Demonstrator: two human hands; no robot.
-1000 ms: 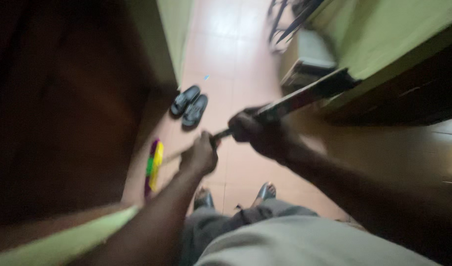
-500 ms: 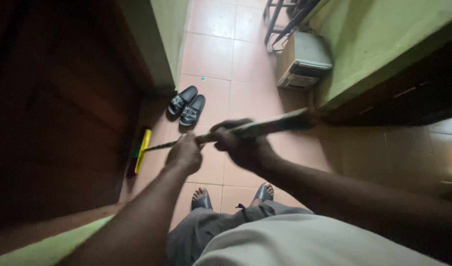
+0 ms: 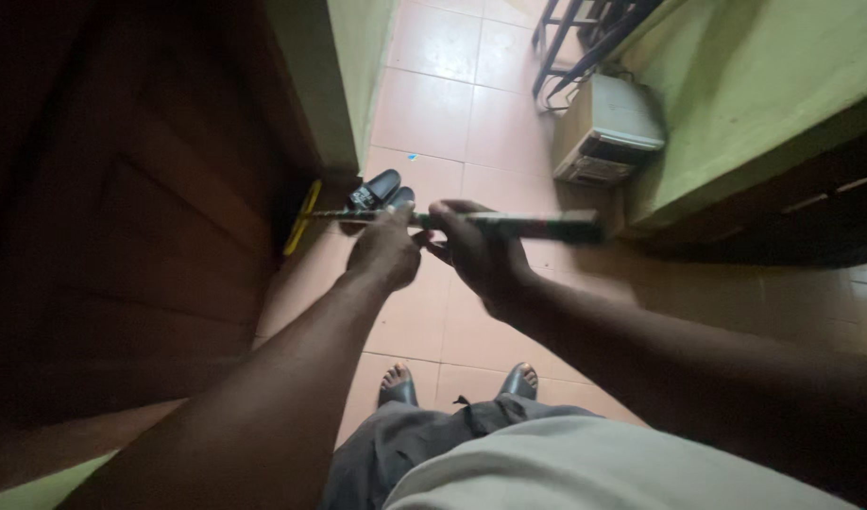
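Both hands gripped a long broom handle, its head against the door's foot.

Head view: the left hand and right hand were both closed around the patterned handle, held nearly level; the yellow broom head touched the floor just beside the dark wooden door and black sandals. The sweeping looked under way, with most of the tiled floor seemingly left.

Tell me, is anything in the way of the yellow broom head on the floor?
Yes. A pair of black slippers lies right beside the yellow broom head, toward the open tiled floor. On its other side stands the dark wooden door. Both hands, left and right, grip the broom handle.
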